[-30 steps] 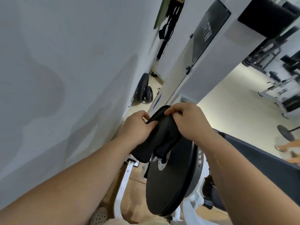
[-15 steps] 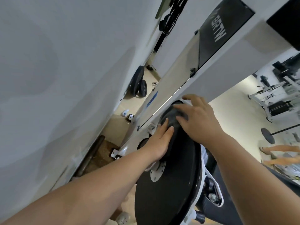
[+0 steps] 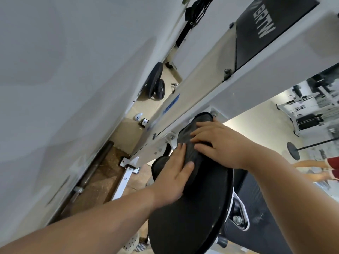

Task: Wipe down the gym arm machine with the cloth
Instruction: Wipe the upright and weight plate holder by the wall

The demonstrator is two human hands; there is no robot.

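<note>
A dark cloth (image 3: 192, 149) lies spread over the top of a black round plate (image 3: 187, 220) on the white gym arm machine (image 3: 201, 85). My left hand (image 3: 174, 173) presses flat on the cloth's lower left part with straight fingers. My right hand (image 3: 218, 143) lies on the cloth's upper right part, fingers spread and flat. The cloth's top edge reaches the white frame bracket. Part of the cloth is hidden under both hands.
A grey wall (image 3: 64, 88) fills the left. Two black weight plates (image 3: 156, 85) lean on the floor behind the frame. A black pad (image 3: 266, 217) sits lower right. More gym machines (image 3: 308, 114) and a person's legs (image 3: 315, 167) are at the far right.
Both hands went from gripping the bunched cloth above the plate to pressing it flat on the plate. The cloth is now spread wider, and the view has tilted closer.
</note>
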